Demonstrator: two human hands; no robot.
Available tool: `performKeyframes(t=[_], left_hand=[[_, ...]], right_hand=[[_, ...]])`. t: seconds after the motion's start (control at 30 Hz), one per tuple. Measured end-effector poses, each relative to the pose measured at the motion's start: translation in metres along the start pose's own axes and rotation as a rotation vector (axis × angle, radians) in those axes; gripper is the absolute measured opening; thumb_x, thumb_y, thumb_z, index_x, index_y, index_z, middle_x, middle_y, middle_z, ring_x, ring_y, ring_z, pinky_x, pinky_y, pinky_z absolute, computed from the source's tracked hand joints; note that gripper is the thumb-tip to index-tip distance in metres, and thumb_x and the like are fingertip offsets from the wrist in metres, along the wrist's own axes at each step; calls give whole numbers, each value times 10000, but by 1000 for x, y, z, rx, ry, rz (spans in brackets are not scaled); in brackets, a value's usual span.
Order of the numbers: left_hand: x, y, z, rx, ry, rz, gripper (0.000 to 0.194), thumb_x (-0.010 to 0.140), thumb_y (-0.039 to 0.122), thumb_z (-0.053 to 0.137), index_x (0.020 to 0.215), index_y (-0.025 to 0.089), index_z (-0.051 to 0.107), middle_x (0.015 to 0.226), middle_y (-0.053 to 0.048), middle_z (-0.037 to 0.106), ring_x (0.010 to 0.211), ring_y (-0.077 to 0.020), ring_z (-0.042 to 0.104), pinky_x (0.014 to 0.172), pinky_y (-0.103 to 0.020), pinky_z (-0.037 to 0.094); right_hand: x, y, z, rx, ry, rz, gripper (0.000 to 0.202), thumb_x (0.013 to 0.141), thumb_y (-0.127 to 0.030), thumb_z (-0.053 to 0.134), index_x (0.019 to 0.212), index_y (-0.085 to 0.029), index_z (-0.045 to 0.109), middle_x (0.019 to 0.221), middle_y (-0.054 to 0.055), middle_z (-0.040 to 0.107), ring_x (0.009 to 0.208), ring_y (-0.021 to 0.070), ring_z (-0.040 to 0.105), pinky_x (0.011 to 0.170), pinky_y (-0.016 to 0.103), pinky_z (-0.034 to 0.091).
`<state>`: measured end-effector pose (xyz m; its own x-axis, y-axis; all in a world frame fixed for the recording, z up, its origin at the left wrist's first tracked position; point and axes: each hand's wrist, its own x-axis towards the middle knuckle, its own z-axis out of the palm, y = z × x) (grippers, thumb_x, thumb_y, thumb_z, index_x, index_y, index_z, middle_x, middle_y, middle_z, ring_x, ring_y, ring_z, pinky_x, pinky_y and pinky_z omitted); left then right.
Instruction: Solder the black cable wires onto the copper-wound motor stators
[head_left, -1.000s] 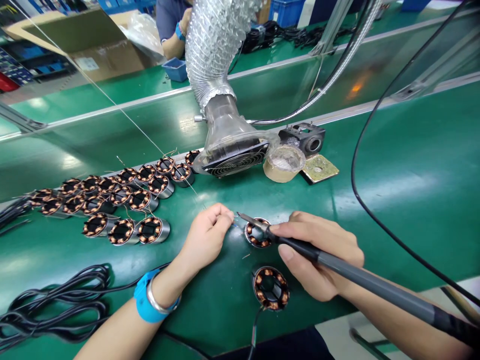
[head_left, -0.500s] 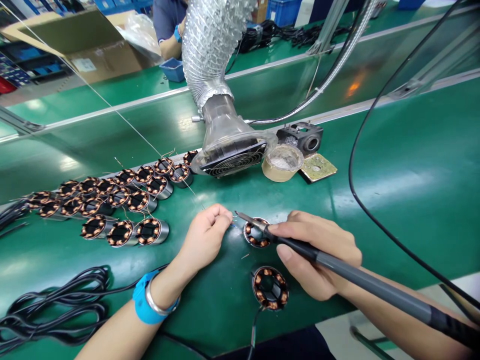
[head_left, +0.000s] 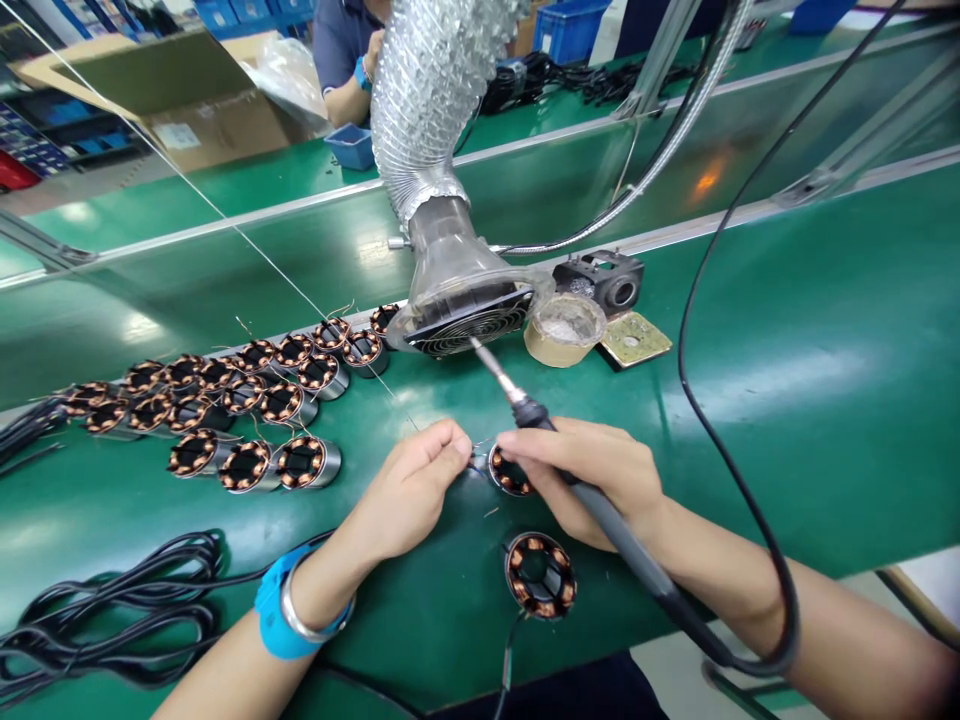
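My right hand (head_left: 600, 465) grips a soldering iron (head_left: 531, 410) like a pen, its tip slanting up and away, in front of the fume fan as seen from here. My left hand (head_left: 416, 485) is closed in a pinch on thin wires (head_left: 475, 464), whose ends poke out beside a copper-wound motor stator (head_left: 504, 474). My right fingers partly hide that stator. A second stator (head_left: 540, 576) lies nearer me, with a dark cable running from it. A fine solder-like strand (head_left: 281, 270) slants from the upper left down towards my left hand.
Several stators (head_left: 300, 462) stand in rows at left, behind a coiled black cable (head_left: 112, 610). A fume hood (head_left: 450, 250) hangs mid-bench, beside a round tub (head_left: 559, 345), a sponge tray (head_left: 636, 338) and an iron stand (head_left: 600, 280). A co-worker's arm (head_left: 349, 95) shows behind.
The soldering iron has swung from pointing left at the wires to pointing up and away, and my right hand has shifted left. My left hand keeps its pinch almost in place.
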<state>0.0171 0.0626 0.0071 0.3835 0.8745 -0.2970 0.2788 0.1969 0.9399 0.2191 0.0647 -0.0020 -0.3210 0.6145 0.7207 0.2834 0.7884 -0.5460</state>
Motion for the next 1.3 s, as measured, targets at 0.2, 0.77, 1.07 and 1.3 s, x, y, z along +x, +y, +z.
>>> performKeyframes(t=[0.2, 0.77, 1.07, 1.3], left_hand=[[-5, -1, -2, 32, -50, 41, 363, 972, 496, 387, 774, 196, 437, 716, 37, 354, 650, -121, 297, 578, -236, 288], [1, 11, -5, -109, -24, -68, 385, 817, 526, 610, 699, 176, 501, 573, 73, 326, 508, -76, 255, 488, -214, 234], [-1, 3, 10, -317, 142, -199, 342, 751, 463, 652, 681, 185, 465, 496, 110, 257, 440, -46, 140, 423, -197, 101], [-5, -4, 20, -231, 270, -162, 297, 784, 437, 589, 678, 198, 446, 493, 107, 255, 435, -59, 159, 430, -213, 137]], right_hand=[[6, 6, 11, 9, -77, -76, 268, 856, -16, 534, 1023, -186, 657, 738, 27, 689, 615, 116, 615, 579, 238, 522], [4, 5, 13, 125, -22, 69, 240, 861, -50, 550, 1046, -191, 608, 841, 11, 696, 746, 108, 666, 725, 220, 565], [2, -1, 16, 81, -83, 240, 323, 780, -94, 602, 1080, -208, 560, 793, -18, 673, 670, 107, 646, 674, 215, 546], [2, 6, 14, -25, -79, -7, 243, 878, -69, 470, 1062, -189, 575, 816, 18, 667, 689, 127, 597, 663, 243, 514]])
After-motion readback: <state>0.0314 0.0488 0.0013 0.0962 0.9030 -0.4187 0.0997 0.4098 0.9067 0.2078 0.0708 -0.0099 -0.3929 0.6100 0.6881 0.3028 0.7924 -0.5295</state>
